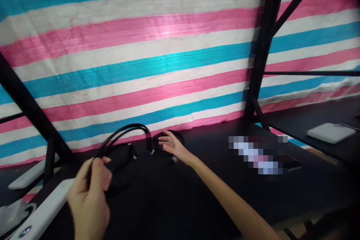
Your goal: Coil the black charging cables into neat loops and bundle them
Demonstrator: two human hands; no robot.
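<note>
- Holding a black cable, the left hand is closed around it beside the far end of the white bar; the cable arches up and rightward from the bar.
- Farther right of the white bar, the right hand has its fingers spread at a dark coil; I cannot tell whether they touch it.
- The step in hand looks like handling the cables, one kept in the grip while the other hand is at the coil. Gripping that coil would call for lowering the fingers and drawing them together.
- Hidden: the stretch of cable inside the left hand, and part of the coil behind the right. Whether the lower loop, also right of the white bar, belongs to the held cable is unclear.
- Well right of the white bar, a flat dark slab is partly pixelated; the bar's near end is cut off.
</note>
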